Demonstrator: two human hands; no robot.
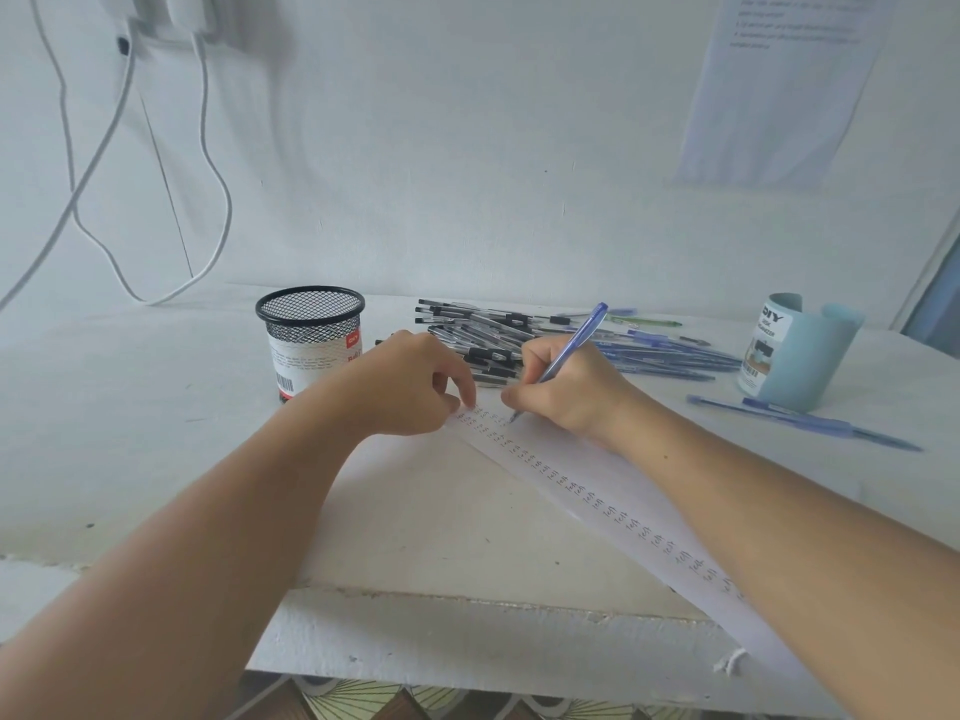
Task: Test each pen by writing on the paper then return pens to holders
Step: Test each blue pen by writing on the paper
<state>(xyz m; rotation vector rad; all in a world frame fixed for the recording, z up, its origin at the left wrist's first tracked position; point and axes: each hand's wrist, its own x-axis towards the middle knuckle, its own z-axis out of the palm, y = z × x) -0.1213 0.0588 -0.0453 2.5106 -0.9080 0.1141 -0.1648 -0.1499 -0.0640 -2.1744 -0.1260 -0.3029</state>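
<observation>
My right hand (pixel 566 387) grips a blue pen (pixel 576 339) with its tip down on the far end of a long white paper (pixel 582 475) that carries a row of written marks. At that same end my left hand (pixel 415 387) rests with curled fingertips pressing on the paper's edge. Behind the hands lies a pile of black pens (pixel 483 330), and a spread of blue pens (pixel 670 353) lies to the right. A black mesh holder (pixel 310 337) stands at the left, a light blue holder (pixel 795 356) at the right.
Two blue pens (pixel 800 420) lie in front of the light blue holder, and a green pen (pixel 644 321) lies behind the pile. White cables (pixel 208 148) hang on the wall at the left. The table's front edge (pixel 467 595) runs under my forearms.
</observation>
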